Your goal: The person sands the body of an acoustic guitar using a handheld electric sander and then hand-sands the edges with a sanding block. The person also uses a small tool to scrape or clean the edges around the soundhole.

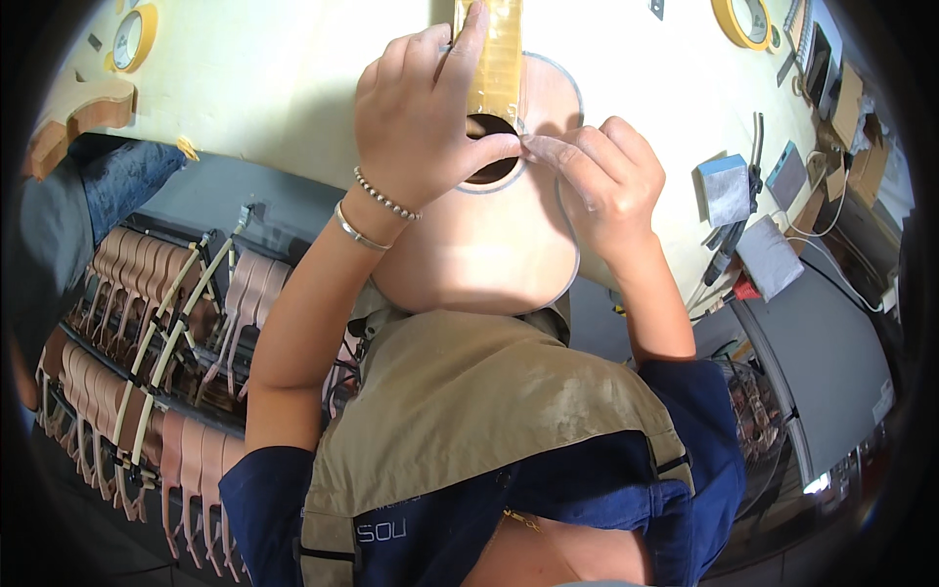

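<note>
A pale wooden acoustic guitar body (pixel 469 249) lies face up at the table's near edge, against my apron. Its fingerboard, covered in yellow masking tape (pixel 501 68), runs away from me past the round soundhole (pixel 489 178). Over the fingerboard's left side lies my left hand (pixel 416 112), index finger stretched along the tape and thumb reaching across the soundhole. At the hole's right rim, my right hand (pixel 608 176) pinches thumb and index finger together, touching the left thumb tip. Whatever is in that pinch is too small to make out.
Yellow tape rolls lie at the far left (pixel 147 39) and far right (pixel 743 22). A curved wooden piece (pixel 88 112) sits at the left edge. Blocks (pixel 724 191) and dark tools (pixel 729 249) are on the right. Below left, a rack holds several wooden guitar necks (pixel 108 264).
</note>
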